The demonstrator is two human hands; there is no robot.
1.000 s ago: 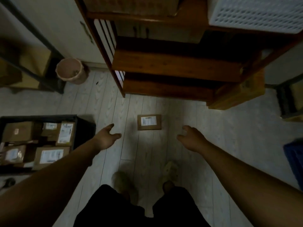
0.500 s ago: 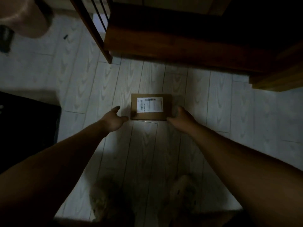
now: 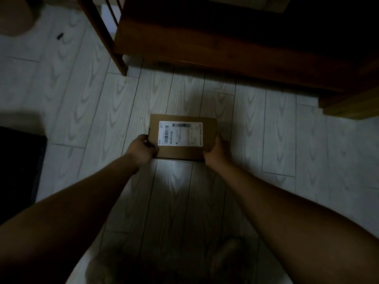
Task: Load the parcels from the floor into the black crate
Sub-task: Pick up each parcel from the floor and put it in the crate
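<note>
– Gripping now: our left hand (image 3: 142, 149) and right hand (image 3: 217, 152) curl round the parcel (image 3: 180, 153) at its near corners.
– It lies on the floor (image 3: 174, 201); we judge the lift and the carry left to the black crate (image 3: 20, 160) remain.

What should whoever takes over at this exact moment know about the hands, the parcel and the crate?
Left hand: grips the parcel at its near left corner, thumb on top.
Right hand: grips its near right corner.
Parcel: label up, apparently resting on the floor in front of the wooden shelf unit.
Black crate: dark shape at the left edge; contents hidden.
Done: parcel grasped.
Left: lift it, carry it left, set it in the crate.
</note>
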